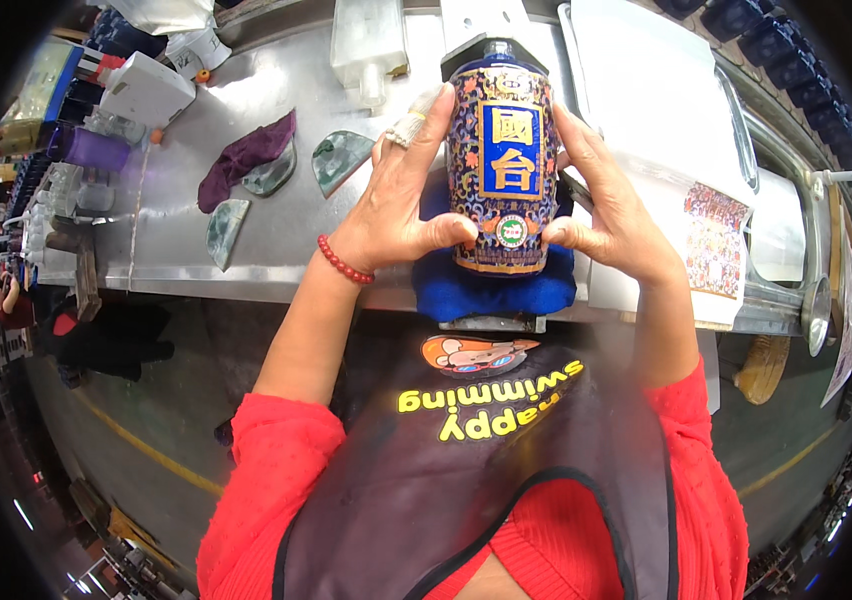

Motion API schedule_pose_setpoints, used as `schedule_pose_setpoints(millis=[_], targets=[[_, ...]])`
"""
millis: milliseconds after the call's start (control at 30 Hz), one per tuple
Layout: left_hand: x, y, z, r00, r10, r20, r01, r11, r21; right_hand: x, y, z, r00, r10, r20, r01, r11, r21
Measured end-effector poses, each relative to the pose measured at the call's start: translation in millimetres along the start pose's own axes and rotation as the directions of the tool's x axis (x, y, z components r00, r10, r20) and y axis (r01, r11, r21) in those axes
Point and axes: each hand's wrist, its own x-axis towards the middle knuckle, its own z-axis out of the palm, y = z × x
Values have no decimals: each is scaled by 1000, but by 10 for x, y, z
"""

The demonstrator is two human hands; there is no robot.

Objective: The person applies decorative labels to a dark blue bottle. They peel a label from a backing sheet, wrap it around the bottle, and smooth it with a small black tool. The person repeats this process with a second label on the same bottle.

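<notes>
A dark blue bottle (502, 185) with a colourful, gold-edged patterned label lies face up, its neck pointing away from me. Under its near end is a folded blue cloth (521, 294) at the bench edge. My left hand (401, 190), with a red bead bracelet at the wrist, grips the bottle's left side, thumb on the label's lower part. Opposite it, my right hand (611, 205) presses the right side, thumb also low on the front. Beside my left fingers is a pale, bristly-looking thing (408, 128) with a yellow band; its kind is unclear.
On the metal bench (286, 245) at left lie a purple cloth (248, 158) and several greenish, curved-edged pieces (227, 232). A clear container (370, 50) stands beyond my left hand. White sheets (636, 110) and a patterned label sheet (714, 240) cover the right side, near a metal rail (814, 240).
</notes>
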Motion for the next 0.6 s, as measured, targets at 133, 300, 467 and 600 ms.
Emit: schedule_pose_setpoints(millis=[133,300,467,600], targets=[[48,9,-35,994,105,6,-105,989,101,-7,-17,-46,999,-26,39,28,999,-42],[60,71,-59,997,73,25,-75,991,111,15,-74,-90,998,13,65,-10,999,-50],[78,100,-67,999,27,22,-30,991,133,59,-87,-108,998,23,60,-19,998,-64],[77,94,-64,997,65,36,-69,989,129,78,-87,-107,996,43,76,-40,998,-45]])
